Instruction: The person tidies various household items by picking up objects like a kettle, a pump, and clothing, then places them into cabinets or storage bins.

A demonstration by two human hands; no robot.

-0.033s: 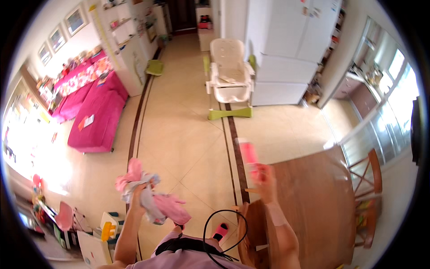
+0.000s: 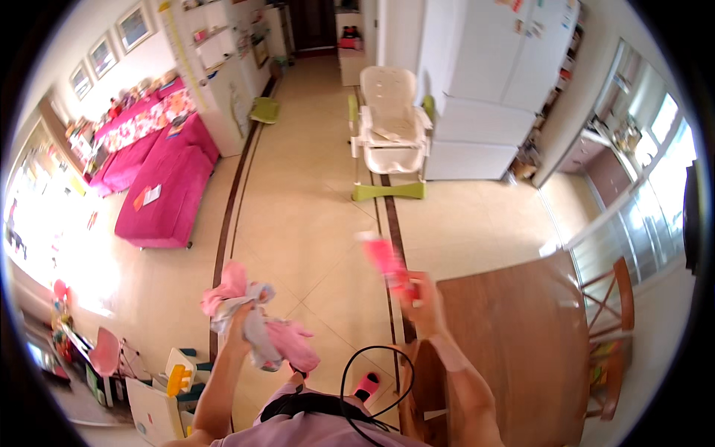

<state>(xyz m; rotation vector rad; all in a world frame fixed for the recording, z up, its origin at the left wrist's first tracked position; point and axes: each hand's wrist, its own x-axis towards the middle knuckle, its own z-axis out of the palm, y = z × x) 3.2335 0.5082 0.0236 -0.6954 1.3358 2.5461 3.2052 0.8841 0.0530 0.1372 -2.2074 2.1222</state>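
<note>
While your left hand (image 2: 240, 316) grips a bunched pink-and-grey cloth (image 2: 257, 322) over the tiled floor (image 2: 313, 223), your right hand (image 2: 423, 298) closes around a pink bottle (image 2: 386, 263) just beside the wooden table (image 2: 514, 335). A white high chair (image 2: 391, 119) stands beyond, a pink sofa (image 2: 160, 182) far left.

Sunlight floods a tiled floor (image 2: 313, 223) from the left, beside a magenta sofa (image 2: 160, 194); a white high chair (image 2: 391, 119) stands near white cabinets (image 2: 491, 89), a wooden counter (image 2: 521, 335) at right.
</note>
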